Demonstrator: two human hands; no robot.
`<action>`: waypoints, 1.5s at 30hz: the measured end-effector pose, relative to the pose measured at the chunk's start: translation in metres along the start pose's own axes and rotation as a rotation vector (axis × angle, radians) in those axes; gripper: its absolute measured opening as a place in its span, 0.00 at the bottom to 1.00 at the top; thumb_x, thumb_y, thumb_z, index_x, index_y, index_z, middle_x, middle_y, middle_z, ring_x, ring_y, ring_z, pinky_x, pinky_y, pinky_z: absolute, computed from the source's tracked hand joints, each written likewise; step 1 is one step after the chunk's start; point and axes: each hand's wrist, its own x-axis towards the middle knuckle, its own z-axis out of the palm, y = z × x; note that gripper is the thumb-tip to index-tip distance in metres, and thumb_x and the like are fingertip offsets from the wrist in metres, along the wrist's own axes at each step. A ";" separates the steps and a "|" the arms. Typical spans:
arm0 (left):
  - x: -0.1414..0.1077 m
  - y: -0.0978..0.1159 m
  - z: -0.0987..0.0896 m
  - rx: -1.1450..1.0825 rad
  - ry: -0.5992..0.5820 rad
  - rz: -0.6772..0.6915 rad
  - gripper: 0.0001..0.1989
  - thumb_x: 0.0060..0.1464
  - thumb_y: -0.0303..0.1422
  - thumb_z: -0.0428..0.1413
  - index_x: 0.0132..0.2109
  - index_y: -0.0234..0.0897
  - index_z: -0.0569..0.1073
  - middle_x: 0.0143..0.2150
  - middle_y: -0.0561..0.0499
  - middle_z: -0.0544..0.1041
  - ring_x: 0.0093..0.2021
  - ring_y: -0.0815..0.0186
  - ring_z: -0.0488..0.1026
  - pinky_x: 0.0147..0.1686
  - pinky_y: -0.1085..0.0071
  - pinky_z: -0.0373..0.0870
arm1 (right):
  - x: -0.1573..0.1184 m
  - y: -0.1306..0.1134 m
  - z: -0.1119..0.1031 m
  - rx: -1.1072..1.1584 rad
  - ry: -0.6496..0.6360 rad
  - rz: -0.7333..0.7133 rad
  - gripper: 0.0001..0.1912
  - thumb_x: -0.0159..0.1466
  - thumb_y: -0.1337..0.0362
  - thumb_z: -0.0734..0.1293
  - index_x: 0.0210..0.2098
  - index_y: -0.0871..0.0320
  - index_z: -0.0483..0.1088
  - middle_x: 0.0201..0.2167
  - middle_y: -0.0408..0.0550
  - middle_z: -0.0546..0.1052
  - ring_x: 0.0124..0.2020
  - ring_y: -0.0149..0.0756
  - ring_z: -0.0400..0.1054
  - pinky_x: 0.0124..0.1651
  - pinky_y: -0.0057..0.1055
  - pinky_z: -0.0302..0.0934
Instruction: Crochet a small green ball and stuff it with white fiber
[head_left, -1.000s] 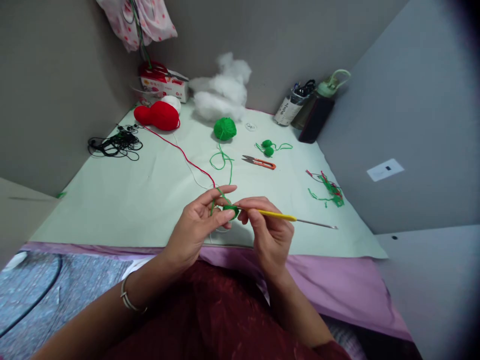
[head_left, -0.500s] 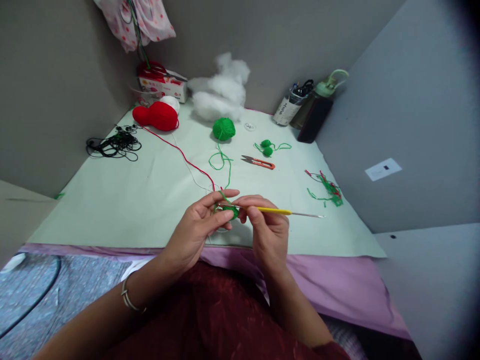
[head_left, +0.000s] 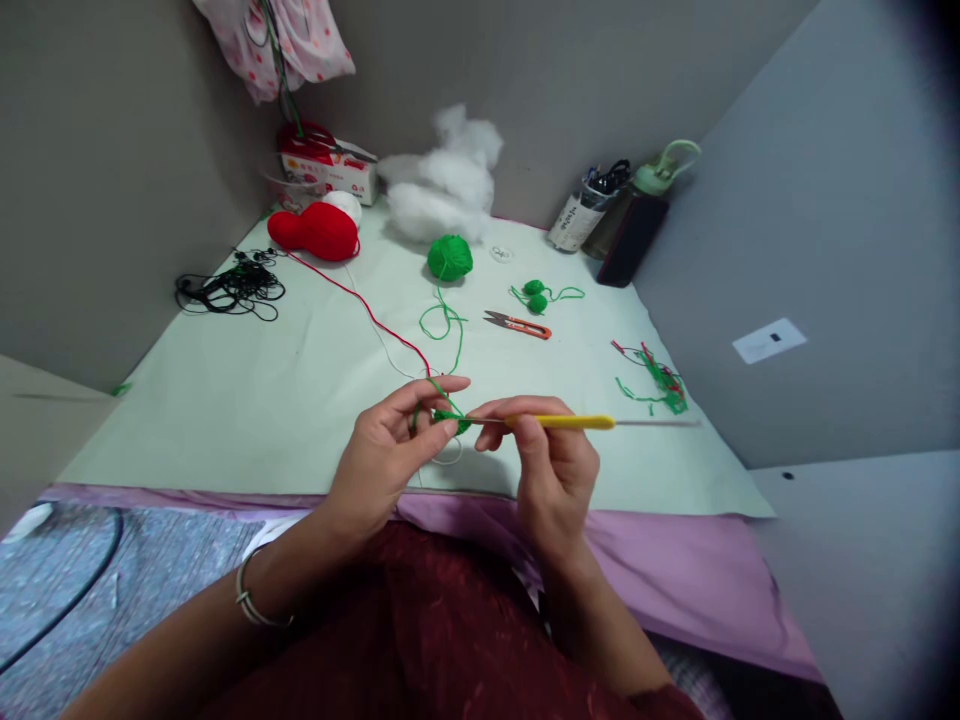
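Note:
My left hand (head_left: 390,440) pinches a small green crochet piece (head_left: 452,424) between thumb and fingers, its index finger stretched out with green yarn running over it. Closed around the yellow handle of a crochet hook (head_left: 576,422) is my right hand (head_left: 551,460). The hook lies nearly level, and its left tip meets the green piece at the yarn; the exact stitch is too small to make out. Beyond the hands, a green yarn ball (head_left: 450,258) trails a loose strand towards them. Red and white strands also run to the spot behind my left fingers.
Orange thread snips (head_left: 517,325) and two small green pieces (head_left: 535,297) lie right of centre. Red yarn (head_left: 315,230), white stuffing (head_left: 442,185) and a tangled black cord (head_left: 232,285) sit further back. Yarn scraps (head_left: 660,380) lie at right, near the partition wall.
My right hand has moved to the right with the crochet hook, drawing its tip back towards the edge of the green piece. My left hand has shifted slightly left.

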 end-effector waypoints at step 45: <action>0.003 0.002 0.001 -0.141 -0.049 -0.123 0.15 0.55 0.34 0.69 0.51 0.44 0.84 0.41 0.51 0.76 0.43 0.66 0.70 0.43 0.71 0.64 | 0.006 0.009 0.000 0.353 0.038 0.225 0.10 0.75 0.61 0.64 0.42 0.53 0.79 0.37 0.44 0.81 0.30 0.28 0.73 0.38 0.30 0.70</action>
